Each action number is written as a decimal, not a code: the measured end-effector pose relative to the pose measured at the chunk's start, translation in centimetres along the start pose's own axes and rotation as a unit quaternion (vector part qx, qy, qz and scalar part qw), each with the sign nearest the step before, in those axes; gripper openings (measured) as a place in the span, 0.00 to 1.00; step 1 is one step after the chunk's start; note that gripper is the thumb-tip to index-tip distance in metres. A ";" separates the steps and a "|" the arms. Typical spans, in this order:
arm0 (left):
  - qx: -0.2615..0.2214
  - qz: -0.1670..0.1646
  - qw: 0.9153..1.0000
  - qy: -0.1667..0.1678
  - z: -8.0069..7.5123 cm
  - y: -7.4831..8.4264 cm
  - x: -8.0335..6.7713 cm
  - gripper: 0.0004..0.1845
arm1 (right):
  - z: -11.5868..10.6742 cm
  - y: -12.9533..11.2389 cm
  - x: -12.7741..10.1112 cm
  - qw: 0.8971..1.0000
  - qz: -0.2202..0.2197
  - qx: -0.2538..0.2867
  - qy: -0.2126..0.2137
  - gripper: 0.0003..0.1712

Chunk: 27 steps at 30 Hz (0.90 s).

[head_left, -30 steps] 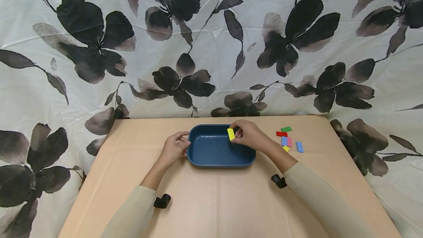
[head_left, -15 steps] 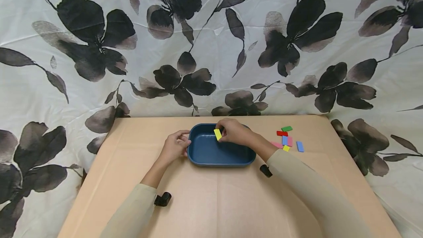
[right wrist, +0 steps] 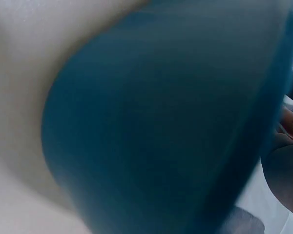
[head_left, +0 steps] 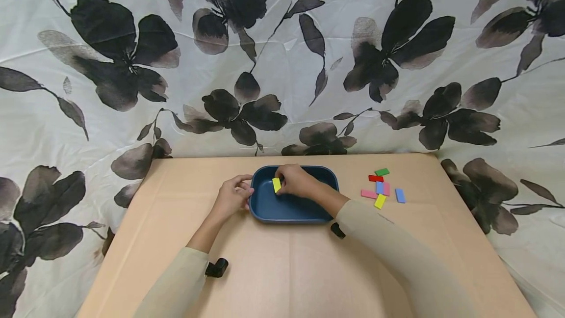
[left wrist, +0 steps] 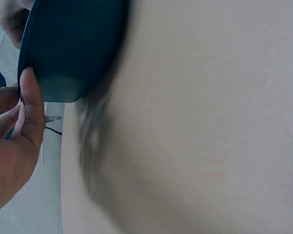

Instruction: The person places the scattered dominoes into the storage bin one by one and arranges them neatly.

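The yellow block (head_left: 276, 185) is a small, flat rectangle with a bright, plain face, held nearly upright with its long side running up and down. The right hand (head_left: 296, 181) pinches it between curled fingertips, so the grip is closed on the block. It sits over the left part of the blue tray (head_left: 328, 179), just inside the tray's left wall; whether it already touches the tray floor cannot be told from the head view.

The tray is a shallow, dark blue oblong with rounded corners and a raised rim, standing on the tan table (head_left: 282, 269) near its far edge. Apart from the block and the fingers that hold it, the visible part of the floor shows only bare blue (the right wrist view gives little more than a blurred expanse of that same blue). The left hand (head_left: 232, 197) holds the tray at its left rim, fingers curled against the edge; the left wrist view shows the thumb (left wrist: 33, 107) pressed on the outer wall.

To the right of the tray, well apart from it, a loose cluster of small blocks lies flat on the table: a green block (head_left: 382, 172), a red block (head_left: 376, 178), a pink block (head_left: 369, 194), a blue block (head_left: 399, 196) and a second yellow block (head_left: 379, 201).
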<state>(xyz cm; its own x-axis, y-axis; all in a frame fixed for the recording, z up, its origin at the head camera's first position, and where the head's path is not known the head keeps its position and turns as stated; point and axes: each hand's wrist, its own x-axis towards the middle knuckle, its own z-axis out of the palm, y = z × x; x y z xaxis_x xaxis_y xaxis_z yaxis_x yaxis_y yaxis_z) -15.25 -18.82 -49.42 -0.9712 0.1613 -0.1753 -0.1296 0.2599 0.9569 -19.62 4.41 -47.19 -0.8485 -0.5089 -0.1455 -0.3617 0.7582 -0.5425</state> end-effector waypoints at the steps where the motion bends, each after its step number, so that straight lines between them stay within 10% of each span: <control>1: 0.000 0.001 1.000 0.000 0.0 0.0 0.0 0.23 | 0.3 0.0 0.2 1.000 0.000 0.000 -0.002 0.25; 27: 0.011 -0.012 1.000 0.020 0.7 0.5 -0.1 0.22 | 3.4 -0.6 2.0 0.999 0.034 -0.030 -0.011 0.26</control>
<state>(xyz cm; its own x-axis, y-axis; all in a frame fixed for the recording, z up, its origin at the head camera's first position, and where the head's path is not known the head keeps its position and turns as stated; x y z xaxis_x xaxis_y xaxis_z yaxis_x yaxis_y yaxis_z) -15.07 -18.05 -49.12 -0.9751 0.1173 -0.1880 -0.1486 0.2834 0.9474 -19.79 1.53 -50.00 -0.8635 -0.4638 -0.1981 -0.3266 0.8135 -0.4811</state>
